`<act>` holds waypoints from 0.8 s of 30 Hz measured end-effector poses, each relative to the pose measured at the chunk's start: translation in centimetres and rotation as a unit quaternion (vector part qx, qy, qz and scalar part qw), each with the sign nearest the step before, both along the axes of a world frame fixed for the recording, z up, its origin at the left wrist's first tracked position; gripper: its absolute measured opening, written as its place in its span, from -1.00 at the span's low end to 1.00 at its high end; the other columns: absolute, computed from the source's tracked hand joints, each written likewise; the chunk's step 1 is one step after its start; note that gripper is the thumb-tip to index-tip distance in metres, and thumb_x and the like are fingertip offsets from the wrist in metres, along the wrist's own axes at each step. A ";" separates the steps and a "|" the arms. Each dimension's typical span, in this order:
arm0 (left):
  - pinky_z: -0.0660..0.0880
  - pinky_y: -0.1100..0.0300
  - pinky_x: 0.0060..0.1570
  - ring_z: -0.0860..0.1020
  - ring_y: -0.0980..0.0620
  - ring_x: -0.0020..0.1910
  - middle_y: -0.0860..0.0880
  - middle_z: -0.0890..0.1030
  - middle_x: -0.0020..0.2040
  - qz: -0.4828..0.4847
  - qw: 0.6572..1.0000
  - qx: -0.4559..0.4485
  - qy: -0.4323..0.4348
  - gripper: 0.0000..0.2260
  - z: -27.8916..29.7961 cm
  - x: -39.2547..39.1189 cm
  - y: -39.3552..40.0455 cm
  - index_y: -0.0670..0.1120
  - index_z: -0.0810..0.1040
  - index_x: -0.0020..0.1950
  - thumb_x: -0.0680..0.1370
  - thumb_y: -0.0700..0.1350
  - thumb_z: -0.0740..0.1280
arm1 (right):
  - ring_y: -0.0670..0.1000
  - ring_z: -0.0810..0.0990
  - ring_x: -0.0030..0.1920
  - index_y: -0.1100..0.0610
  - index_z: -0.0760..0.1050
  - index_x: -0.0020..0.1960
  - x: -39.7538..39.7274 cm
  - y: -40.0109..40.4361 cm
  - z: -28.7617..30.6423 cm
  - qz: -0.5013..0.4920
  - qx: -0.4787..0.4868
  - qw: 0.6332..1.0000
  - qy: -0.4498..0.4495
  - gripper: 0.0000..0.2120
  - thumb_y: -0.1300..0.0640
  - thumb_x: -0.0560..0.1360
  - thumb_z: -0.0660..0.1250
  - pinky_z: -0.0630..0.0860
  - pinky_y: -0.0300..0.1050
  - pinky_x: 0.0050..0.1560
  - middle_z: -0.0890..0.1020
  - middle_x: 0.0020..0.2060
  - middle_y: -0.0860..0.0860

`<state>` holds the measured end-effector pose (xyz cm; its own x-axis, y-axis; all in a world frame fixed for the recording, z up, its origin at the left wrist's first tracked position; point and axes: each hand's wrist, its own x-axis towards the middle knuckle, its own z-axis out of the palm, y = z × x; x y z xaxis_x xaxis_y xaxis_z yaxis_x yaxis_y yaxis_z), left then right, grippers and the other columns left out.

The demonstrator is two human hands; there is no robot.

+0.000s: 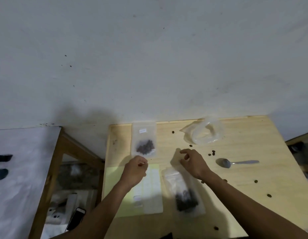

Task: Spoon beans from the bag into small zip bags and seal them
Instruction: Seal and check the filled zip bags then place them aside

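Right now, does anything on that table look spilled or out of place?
Yes. Loose beans lie scattered over the table, near the spoon and along the right forearm, outside any zip bag.

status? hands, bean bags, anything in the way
Left hand pinching something small and pale, right hand curled, empty. Two filled zip bags flat on table. Spoon idle. Loose beans scattered about.

Home room — scuffed wall (pixel 149 57); wooden table (pixel 236 195); phone (pixel 75 219)
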<state>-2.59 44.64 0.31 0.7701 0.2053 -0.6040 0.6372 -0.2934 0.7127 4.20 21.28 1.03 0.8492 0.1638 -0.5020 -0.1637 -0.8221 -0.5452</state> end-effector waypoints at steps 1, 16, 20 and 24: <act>0.47 0.17 -0.29 0.60 -0.03 -0.29 -0.09 0.62 -0.08 -0.017 0.998 -0.044 0.037 -0.91 0.0 -0.5 -0.8 -0.10 0.54 0.05 0.58 -0.15 0.28 | 0.04 0.56 0.03 0.17 0.43 0.39 -0.7 -0.8 -0.1 -0.008 -0.016 1.000 0.003 -0.56 0.10 0.54 0.33 0.36 -0.23 -0.03 0.56 0.12 0.10; 0.44 0.14 -0.13 0.52 0.00 -0.09 -0.12 0.56 0.06 -0.042 0.995 -0.066 0.053 -0.86 0.0 -4.6 -6.6 -0.05 0.44 0.08 0.56 -0.06 0.28 | 0.00 0.51 -0.27 0.17 0.47 -0.08 -7.4 -2.7 0.4 -0.235 0.153 0.957 0.074 -0.82 0.06 0.54 0.38 0.43 -0.14 -0.23 0.58 -0.24 0.07; 0.46 0.13 -0.12 0.60 0.02 -0.18 -0.08 0.62 -0.10 0.038 0.993 -0.112 -0.013 -0.94 1.3 -4.9 -5.1 -0.12 0.47 -0.05 0.57 -0.14 0.27 | 0.02 0.41 -0.32 0.13 0.45 -0.24 -7.0 -1.7 1.7 -0.233 0.269 0.925 0.132 -0.78 0.12 0.56 0.36 0.36 -0.05 -0.21 0.49 -0.34 0.08; 0.53 0.08 -0.08 0.65 -0.02 -0.11 -0.06 0.65 -0.12 0.088 0.980 -0.169 -0.063 -0.85 3.4 -5.3 -2.7 -0.15 0.59 -0.02 0.61 -0.10 0.28 | -0.02 0.38 -0.37 0.08 0.45 -0.28 -5.9 1.7 3.2 -0.224 0.324 0.907 0.151 -0.75 0.12 0.55 0.37 0.34 -0.10 -0.24 0.46 -0.43 -0.01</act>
